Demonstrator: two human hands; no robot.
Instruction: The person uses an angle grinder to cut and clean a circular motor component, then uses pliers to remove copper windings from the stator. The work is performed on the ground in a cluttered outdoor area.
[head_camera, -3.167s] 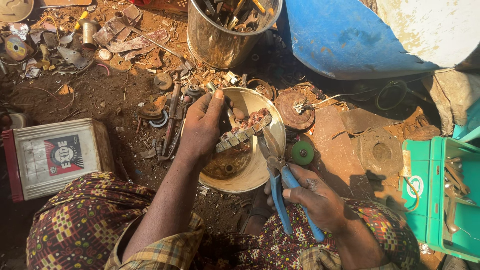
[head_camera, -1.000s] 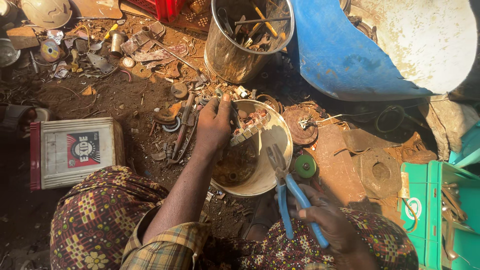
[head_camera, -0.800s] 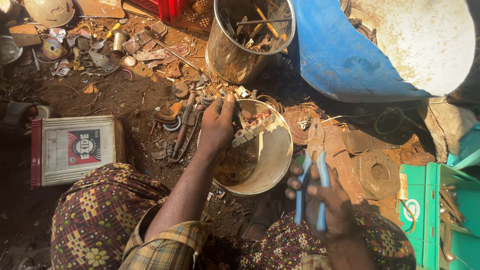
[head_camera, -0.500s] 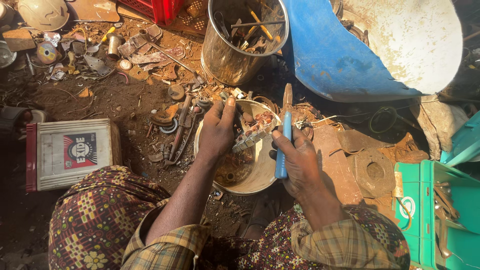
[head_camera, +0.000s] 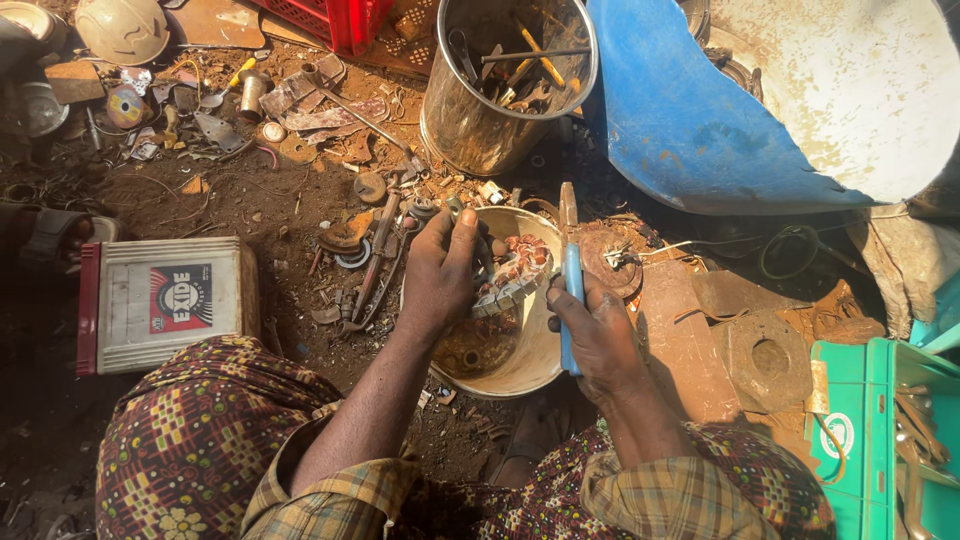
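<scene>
Head view: hands (head_camera: 440, 275) gripping coil (head_camera: 512, 272), pliers (head_camera: 571, 280).

Your left hand (head_camera: 440, 275) reaches forward, back of the hand facing up, fingers curled downward and pinched together at the tips. Your right hand (head_camera: 598, 335) sits just beside it, slightly nearer your body, closed in a fist-like grip with the thumb pressed along the side. Both forearms extend forward from your knees, bare below rolled sleeves.

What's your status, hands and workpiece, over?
Left hand grips copper-wound part over bowl. Right hand holds blue-handled pliers, tips up. Scrap all around.
</scene>
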